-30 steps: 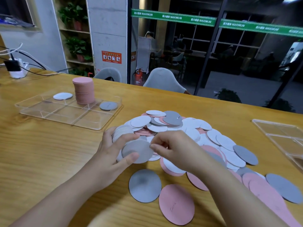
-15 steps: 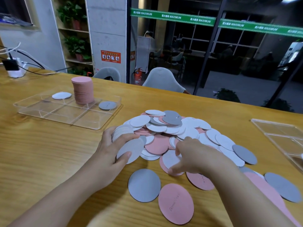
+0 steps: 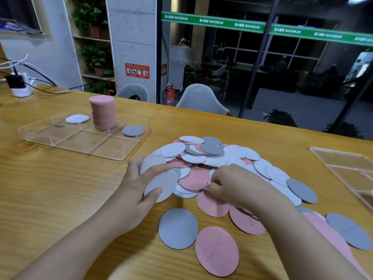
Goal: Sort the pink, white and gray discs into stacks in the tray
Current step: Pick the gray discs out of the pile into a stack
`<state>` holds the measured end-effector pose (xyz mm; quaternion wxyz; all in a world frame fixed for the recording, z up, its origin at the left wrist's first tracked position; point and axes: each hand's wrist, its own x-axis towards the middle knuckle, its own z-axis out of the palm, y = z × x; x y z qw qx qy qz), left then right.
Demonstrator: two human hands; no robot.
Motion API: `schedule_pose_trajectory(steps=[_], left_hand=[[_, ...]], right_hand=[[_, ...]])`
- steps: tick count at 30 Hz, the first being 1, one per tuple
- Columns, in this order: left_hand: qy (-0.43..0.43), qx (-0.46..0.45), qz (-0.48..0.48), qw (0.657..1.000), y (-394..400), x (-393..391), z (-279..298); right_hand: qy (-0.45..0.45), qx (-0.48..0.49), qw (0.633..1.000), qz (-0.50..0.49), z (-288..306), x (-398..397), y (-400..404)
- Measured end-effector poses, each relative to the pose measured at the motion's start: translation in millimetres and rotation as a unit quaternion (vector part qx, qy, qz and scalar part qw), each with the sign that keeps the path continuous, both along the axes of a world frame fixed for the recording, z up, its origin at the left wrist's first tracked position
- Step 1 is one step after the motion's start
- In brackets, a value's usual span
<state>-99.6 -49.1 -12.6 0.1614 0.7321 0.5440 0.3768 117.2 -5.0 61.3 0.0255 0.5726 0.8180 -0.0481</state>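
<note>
Both hands [image 3: 139, 184] nearer the pile [image 3: 212, 158] now

The right hand [image 3: 236, 184] hides its fingertips and whatever disc it pinches

Office or shared workspace, evening: long wooden table [image 3: 60, 199], grey shell chairs [image 3: 199, 98], glass partition with green banner [image 3: 214, 22], plant shelving [image 3: 92, 47], fire extinguisher [image 3: 170, 94], power strip [image 3: 21, 86].
</note>
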Motion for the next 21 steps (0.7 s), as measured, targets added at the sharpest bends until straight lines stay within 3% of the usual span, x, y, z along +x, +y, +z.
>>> schedule_pose_trajectory(steps=[6, 11, 21], left_hand=[[-0.007, -0.012, -0.004, 1.000, 0.8, 0.9, 0.9], [-0.006, -0.017, -0.008, 1.000, 3.1, -0.9, -2.5], [0.008, -0.004, -0.002, 1.000, 1.8, -0.1, -2.9]], right_hand=[[0.122, 0.093, 0.987, 0.054, 10.5, 10.1, 7.6], [0.279, 0.009, 0.955, 0.102, 9.8, -1.6, -2.2], [0.332, 0.021, 0.936, 0.117, -30.1, -23.7, -1.9]])
